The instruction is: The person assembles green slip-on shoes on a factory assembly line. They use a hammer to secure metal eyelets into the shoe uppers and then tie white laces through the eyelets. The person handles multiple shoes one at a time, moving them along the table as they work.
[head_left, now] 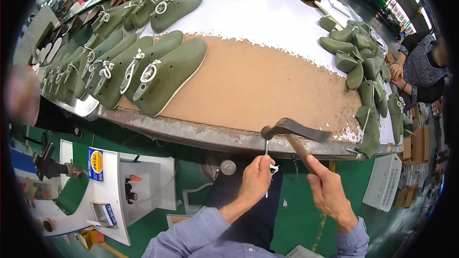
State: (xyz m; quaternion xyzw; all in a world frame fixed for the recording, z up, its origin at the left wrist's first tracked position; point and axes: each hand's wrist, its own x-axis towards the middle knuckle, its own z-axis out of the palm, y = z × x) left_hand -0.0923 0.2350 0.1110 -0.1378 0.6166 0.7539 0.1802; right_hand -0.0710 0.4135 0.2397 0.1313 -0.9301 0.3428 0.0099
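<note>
Hammer (303, 127) hung at the rod's (267, 148) tip, by the desk's (267, 81) near edge! Your right hand (330, 193) gripped it; your left hand (256, 180) pinched the rod, where a skewed blow could have glanced into your knuckles.

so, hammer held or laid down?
Held: the right grip is closed round its wooden handle, with the hammer head in view at the table edge.
</note>
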